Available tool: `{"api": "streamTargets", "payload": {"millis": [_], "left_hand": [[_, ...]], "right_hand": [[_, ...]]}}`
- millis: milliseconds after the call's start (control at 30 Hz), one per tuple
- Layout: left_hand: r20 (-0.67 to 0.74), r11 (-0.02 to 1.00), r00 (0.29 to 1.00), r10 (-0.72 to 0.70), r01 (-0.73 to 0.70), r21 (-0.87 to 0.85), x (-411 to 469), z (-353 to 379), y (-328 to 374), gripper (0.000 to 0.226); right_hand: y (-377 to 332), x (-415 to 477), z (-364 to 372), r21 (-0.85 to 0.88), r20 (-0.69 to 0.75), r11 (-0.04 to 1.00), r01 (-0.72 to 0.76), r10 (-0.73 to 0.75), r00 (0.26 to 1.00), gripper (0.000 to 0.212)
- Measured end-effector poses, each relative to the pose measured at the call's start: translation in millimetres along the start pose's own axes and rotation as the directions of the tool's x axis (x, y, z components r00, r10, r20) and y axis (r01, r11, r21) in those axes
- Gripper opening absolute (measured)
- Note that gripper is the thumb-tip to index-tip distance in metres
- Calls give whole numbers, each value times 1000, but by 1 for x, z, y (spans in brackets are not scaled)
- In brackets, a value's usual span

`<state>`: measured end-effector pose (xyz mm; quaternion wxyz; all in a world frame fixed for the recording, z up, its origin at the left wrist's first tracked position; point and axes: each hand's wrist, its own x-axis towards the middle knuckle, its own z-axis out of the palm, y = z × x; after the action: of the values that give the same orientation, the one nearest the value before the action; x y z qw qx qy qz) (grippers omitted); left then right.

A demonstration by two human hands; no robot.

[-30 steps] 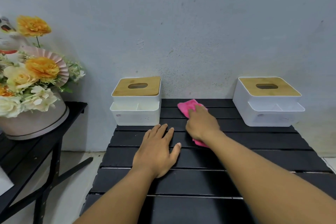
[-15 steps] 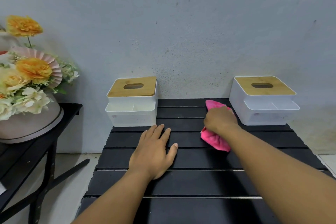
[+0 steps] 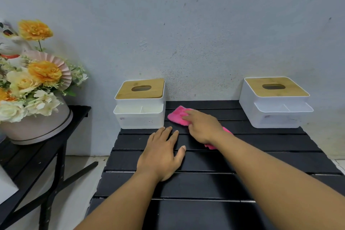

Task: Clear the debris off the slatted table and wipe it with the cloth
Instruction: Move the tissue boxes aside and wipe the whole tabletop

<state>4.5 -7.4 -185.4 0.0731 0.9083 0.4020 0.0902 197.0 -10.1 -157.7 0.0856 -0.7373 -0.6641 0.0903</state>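
Note:
A black slatted table fills the lower middle of the view. My right hand presses a pink cloth flat onto the far slats, just right of the left tissue box; the cloth sticks out ahead of my fingers and behind my wrist. My left hand lies flat on the slats, fingers spread, holding nothing, close beside the right hand. I see no loose debris on the slats.
Two white tissue boxes with wooden lids stand at the table's back, one left and one right, against a grey wall. A second black table on the left carries a flower arrangement and a cat figurine.
My right hand has slid the pink cloth leftwards from beside the right box to next to the left box. My left hand has stayed flat in place.

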Motion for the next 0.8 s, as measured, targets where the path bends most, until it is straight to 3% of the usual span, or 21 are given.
{"api": "streamTargets", "payload": {"millis": [133,233,500,800], "left_hand": [[-52,999,998,45,-44,17,2,2,-1,64],[-69,998,996,55,-54,17,3,2,-2,64],[3,1000,1000,-12,12,-19,-2,-3,2,65],[15,999,1000,-21,21,-38,-4,-4,1,65]], "right_hand": [[12,-21,-2,103,-25,991,88,-86,996,46],[17,-34,-1,125,-73,990,65,-56,996,44],[31,-9,-5,143,-146,967,-211,232,962,52],[38,18,-13,317,-188,816,-483,553,812,62]]}}
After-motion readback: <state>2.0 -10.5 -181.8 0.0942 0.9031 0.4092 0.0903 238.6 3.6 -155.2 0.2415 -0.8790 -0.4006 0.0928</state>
